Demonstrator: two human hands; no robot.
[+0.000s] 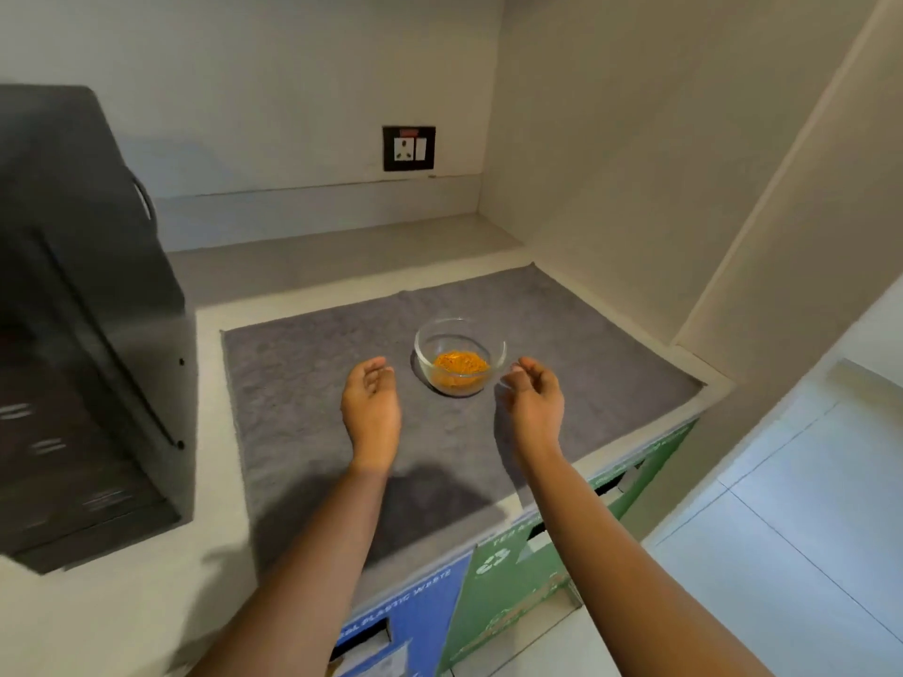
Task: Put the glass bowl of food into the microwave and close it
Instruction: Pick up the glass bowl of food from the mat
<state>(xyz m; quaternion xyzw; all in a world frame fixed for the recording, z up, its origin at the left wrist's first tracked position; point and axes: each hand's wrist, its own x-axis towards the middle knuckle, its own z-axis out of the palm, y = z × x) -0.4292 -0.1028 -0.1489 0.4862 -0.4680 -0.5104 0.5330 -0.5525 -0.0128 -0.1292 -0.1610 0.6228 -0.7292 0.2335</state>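
Observation:
A clear glass bowl (460, 355) with orange food in its bottom stands on a grey towel (312, 383) on the counter. My left hand (370, 405) hovers just left of the bowl, fingers curled and apart, holding nothing. My right hand (531, 400) is just right of the bowl, its fingertips close to the rim but not gripping it. The black microwave (83, 334) sits at the far left of the counter; its door appears shut, seen from the side.
A wall socket (409, 148) is on the back wall. The white counter (210, 481) ends in a front edge near me. Below it hang blue (415, 613) and green (518, 579) waste bin fronts. A wall closes off the right side.

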